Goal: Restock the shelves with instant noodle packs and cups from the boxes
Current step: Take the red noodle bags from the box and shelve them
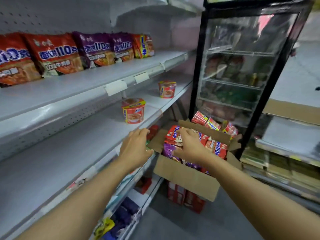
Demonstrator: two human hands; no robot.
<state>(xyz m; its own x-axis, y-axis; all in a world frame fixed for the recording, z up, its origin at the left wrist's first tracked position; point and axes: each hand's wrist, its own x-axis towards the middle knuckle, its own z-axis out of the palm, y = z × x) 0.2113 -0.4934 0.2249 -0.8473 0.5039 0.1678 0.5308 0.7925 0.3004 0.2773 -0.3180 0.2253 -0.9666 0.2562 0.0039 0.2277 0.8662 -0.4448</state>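
1. The shelving unit fills the left side: its upper shelf carries a row of red and purple noodle packs, the middle shelf holds only two noodle cups, well apart from each other
2. Beside it, a black glass-door cooler stands at the aisle's end
3. Just right of the shelf edge, ahead of and below both arms, sits the open cardboard box, propped on other cartons; it holds red and purple packs, with more cups at its far side
4. The right hand is the nearer one: it reaches straight forward, palm down, fingers curled over the top red pack, seemingly taking hold of it
5. The left hand rests on the middle shelf's front edge, fingers relaxed, holding nothing; I judge the pack must travel up and left to its row
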